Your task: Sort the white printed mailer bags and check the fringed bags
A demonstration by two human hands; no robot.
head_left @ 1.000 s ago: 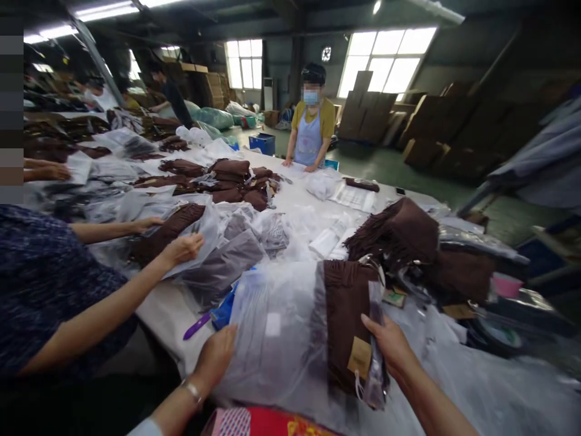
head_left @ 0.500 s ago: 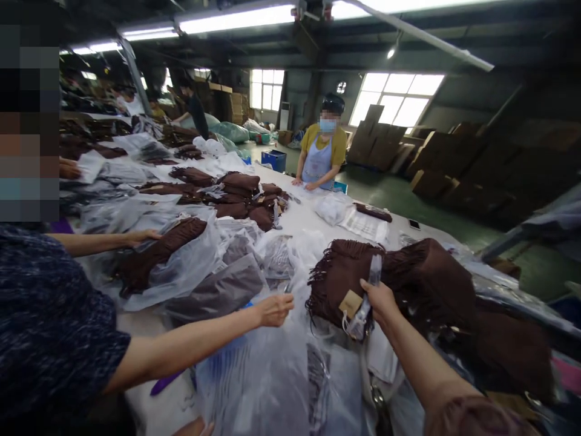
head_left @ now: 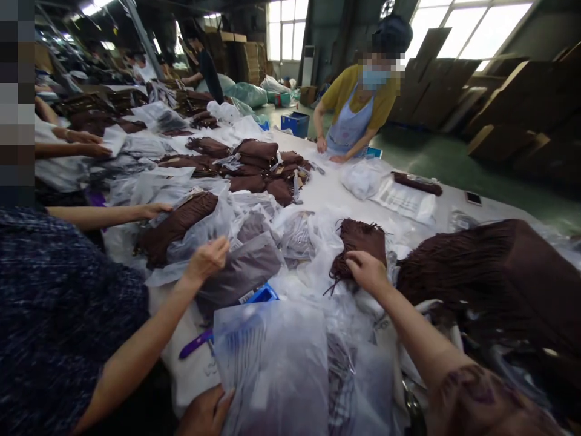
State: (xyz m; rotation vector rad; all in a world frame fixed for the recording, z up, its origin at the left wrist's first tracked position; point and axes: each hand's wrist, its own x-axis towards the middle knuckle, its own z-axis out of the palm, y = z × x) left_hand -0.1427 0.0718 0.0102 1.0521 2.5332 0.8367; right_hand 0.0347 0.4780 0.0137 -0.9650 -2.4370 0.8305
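Note:
My right hand [head_left: 368, 274] is closed on the near edge of a folded brown fringed scarf [head_left: 365, 239], over the white table. At the bottom, my left hand [head_left: 207, 412] pinches the left edge of a clear plastic bag [head_left: 281, 363] printed with dark lines of text. More bagged goods lie under and right of this bag. To the right of my right arm is a large heap of brown fringed scarves [head_left: 490, 272]. A co-worker's hand [head_left: 209, 260] on the left is raised above a bagged grey item [head_left: 245, 272], apart from my hands.
The co-worker's other hand [head_left: 154, 210] touches a rolled brown scarf [head_left: 181, 227]. A purple-handled tool [head_left: 195, 345] and a blue plastic object [head_left: 264, 294] lie near my bag. Across the white table [head_left: 327, 194] stands a person in an apron [head_left: 351, 121]. A phone [head_left: 472, 198] lies far right.
My right hand has moved slightly upward in view with the scarf; its tag and plastic hanger no longer show. The co-worker's near hand has moved left and up. The view has tilted down.

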